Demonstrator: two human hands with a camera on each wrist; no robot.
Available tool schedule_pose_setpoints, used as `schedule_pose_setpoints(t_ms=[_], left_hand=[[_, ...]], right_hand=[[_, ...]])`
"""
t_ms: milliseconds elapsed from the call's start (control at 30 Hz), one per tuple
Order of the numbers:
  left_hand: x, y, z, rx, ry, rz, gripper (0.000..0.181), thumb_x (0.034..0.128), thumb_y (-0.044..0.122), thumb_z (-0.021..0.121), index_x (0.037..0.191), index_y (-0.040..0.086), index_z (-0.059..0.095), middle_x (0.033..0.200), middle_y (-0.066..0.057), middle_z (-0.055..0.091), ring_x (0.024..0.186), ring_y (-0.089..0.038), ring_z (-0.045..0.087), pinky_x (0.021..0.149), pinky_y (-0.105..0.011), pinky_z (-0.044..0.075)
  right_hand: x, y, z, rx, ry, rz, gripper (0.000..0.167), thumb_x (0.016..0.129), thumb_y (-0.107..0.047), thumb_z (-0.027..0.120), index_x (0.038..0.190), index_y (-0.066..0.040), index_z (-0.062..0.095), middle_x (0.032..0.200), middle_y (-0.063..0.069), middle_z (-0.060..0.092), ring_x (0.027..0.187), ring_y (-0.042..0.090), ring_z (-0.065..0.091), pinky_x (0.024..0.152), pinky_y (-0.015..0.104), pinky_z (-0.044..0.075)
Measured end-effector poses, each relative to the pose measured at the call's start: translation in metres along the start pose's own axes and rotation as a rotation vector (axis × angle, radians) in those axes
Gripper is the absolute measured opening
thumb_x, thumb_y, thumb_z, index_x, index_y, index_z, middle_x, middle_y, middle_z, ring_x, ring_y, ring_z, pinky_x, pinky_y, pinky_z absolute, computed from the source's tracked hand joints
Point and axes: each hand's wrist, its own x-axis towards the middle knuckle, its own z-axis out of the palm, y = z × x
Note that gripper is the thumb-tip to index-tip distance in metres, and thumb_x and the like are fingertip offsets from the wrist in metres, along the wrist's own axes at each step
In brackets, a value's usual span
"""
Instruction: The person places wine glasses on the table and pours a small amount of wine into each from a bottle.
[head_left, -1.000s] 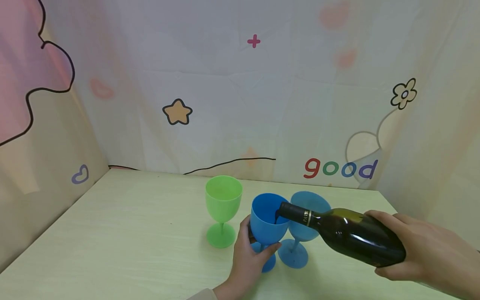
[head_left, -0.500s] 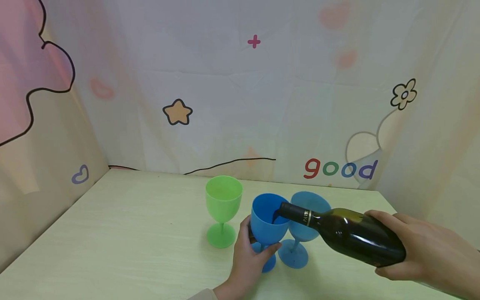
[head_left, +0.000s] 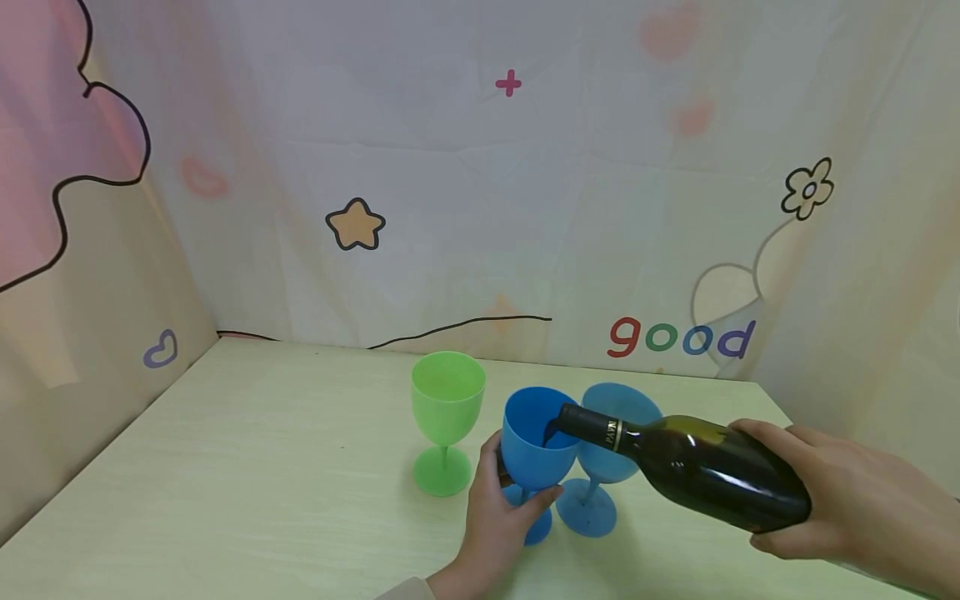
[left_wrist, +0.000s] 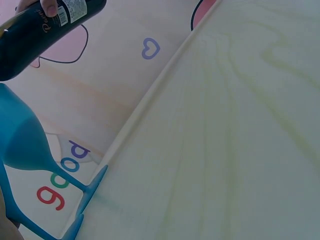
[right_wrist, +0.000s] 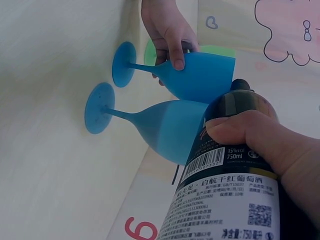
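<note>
My left hand (head_left: 491, 517) grips a blue goblet (head_left: 536, 462) around the base of its bowl and upper stem, its foot low at the table. From the right, my right hand (head_left: 847, 492) holds a dark wine bottle (head_left: 720, 475) by its body, tipped with the neck pointing left. The bottle's mouth is over the goblet's rim, and a dark stream (head_left: 551, 431) runs from it into the bowl. Behind the neck stands a second, lighter blue goblet (head_left: 588, 508), close beside the held one. In the right wrist view the bottle's white label (right_wrist: 220, 215) faces the camera.
A green goblet (head_left: 442, 425) stands upright just left and behind the held one. The pale table (head_left: 262, 467) stretches away to the left. Printed cloth (head_left: 450, 167) hangs along the back and both sides.
Hands, bottle and goblets keep almost the same places. The dark stream at the bottle's mouth has shifted slightly to the left.
</note>
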Motion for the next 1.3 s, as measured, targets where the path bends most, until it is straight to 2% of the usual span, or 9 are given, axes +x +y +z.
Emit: schedule_pose_setpoints(t_ms=[533,1033,1300], left_hand=[[0.0001,0.0007,0.0003,0.004,0.000,0.004,0.078,0.0820,0.032,0.076,0.144,0.016,0.031,0.138,-0.005,0.048,0.121,-0.024,0.054,0.101,-0.044,0.046],[0.0002,0.0015,0.0003,0.005,0.003,-0.008,0.078,0.0818,0.031,0.077,0.144,0.016,0.031,0.138,-0.006,0.048,0.122,-0.026,0.054,0.102,-0.046,0.045],[0.0000,0.0007,0.0006,0.014,0.008,-0.001,0.078,0.0812,0.032,0.077,0.143,0.016,0.032,0.137,-0.006,0.049,0.121,-0.025,0.055,0.101,-0.045,0.046]], right_hand=[[0.0041,0.0067,0.0059,0.012,-0.029,0.013,0.090,0.060,-0.055,0.083,0.133,-0.015,0.048,0.092,0.001,0.060,0.075,0.016,0.053,0.058,0.039,0.052],[0.0050,0.0043,0.0020,0.031,-0.055,0.025,0.090,0.061,-0.053,0.084,0.134,-0.015,0.047,0.090,0.001,0.059,0.075,0.016,0.053,0.058,0.036,0.053],[0.0043,0.0036,0.0006,0.024,-0.043,0.017,0.090,0.060,-0.053,0.084,0.133,-0.015,0.048,0.090,0.001,0.059,0.074,0.015,0.053,0.058,0.036,0.053]])
